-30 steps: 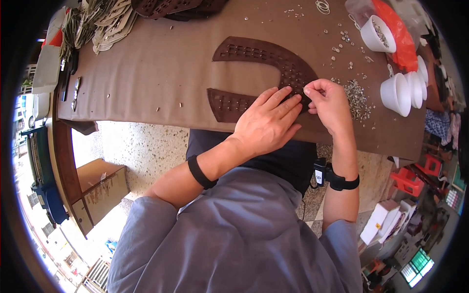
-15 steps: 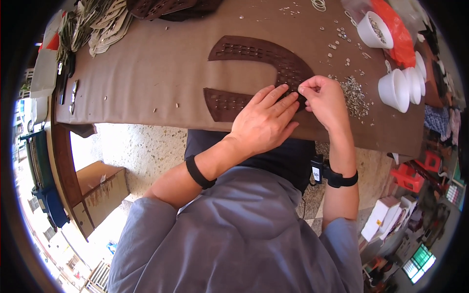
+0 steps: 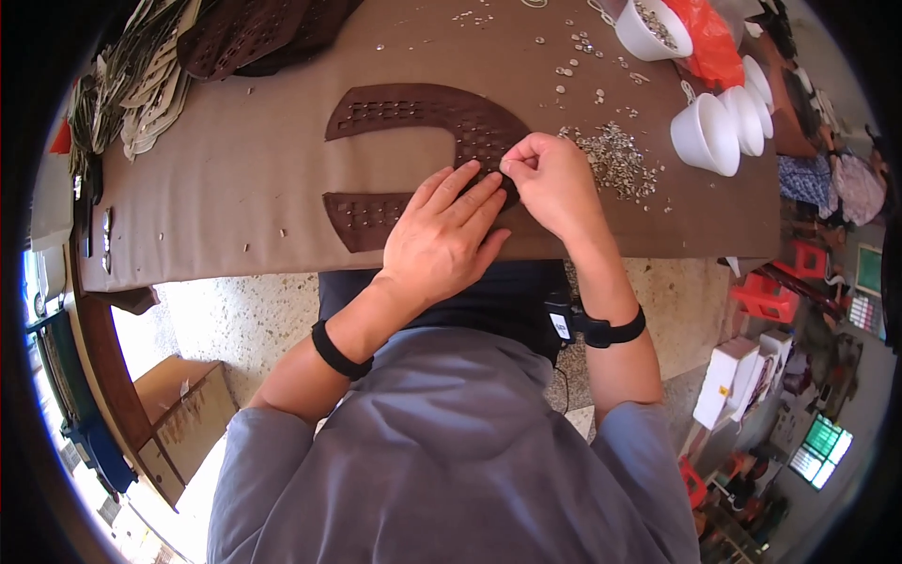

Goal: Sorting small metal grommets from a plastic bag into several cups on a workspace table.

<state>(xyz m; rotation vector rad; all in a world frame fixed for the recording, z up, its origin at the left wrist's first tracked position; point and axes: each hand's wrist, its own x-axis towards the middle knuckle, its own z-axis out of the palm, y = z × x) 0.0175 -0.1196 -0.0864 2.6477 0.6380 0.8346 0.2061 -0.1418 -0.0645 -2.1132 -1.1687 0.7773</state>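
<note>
A dark brown U-shaped leather piece (image 3: 399, 105), perforated with rows of slots and dotted with small shiny studs, lies flat on the table. My left hand (image 3: 440, 228) rests palm down over its near right part, fingers stretched out and holding nothing. At the curve's right edge is my right hand (image 3: 552, 183), thumb and forefinger pinched together. Whatever sits between those fingertips is too small to make out. Just right of that hand spreads a pile of small shiny metal pieces (image 3: 620, 160).
White cups (image 3: 705, 141) stand at the right, and another white cup (image 3: 658, 30) holds metal pieces beside a red plastic bag (image 3: 711, 47). Stacked pale cutouts (image 3: 155, 85) and dark perforated pieces (image 3: 240, 42) lie far left. Eyeglasses (image 3: 107, 240) rest by the left edge.
The whole view has shifted, so the table and its things appear further left. My left hand still lies on the leather piece; my right hand stays pinched at its edge.
</note>
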